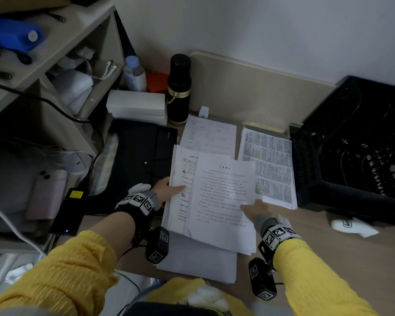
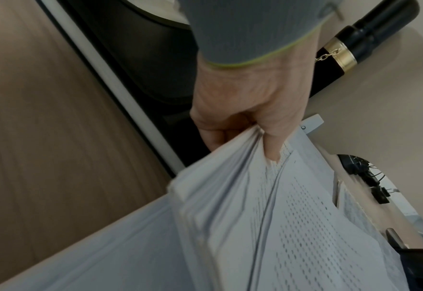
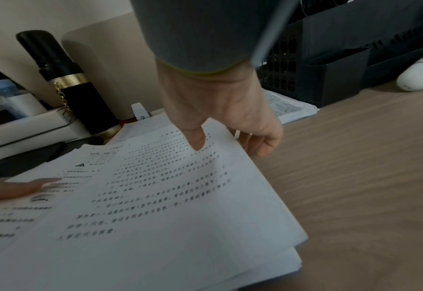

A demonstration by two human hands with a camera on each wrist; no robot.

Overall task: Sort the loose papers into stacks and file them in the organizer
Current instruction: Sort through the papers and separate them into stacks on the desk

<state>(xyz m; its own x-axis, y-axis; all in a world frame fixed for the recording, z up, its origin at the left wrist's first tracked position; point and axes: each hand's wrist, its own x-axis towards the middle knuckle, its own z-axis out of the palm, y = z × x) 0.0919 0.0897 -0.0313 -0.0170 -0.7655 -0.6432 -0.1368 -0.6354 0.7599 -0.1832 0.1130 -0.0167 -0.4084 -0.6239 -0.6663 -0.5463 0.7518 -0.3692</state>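
Four paper piles, perhaps; left hand (image 2: 245, 110) and right hand (image 3: 220, 110) each pinch the centre bundle (image 1: 214, 201), thumbs on top.

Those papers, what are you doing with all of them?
I'm sorting them. My left hand and right hand hold a bundle of printed sheets by its two sides, above a plain pile on the desk. Two more stacks lie behind. The black organizer waits at right.

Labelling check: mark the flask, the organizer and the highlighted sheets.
flask (image 1: 179, 103), head view, black body below the gold band.
organizer (image 1: 306, 174), head view, left mesh wall.
highlighted sheets (image 1: 269, 160), head view, middle of the top page.
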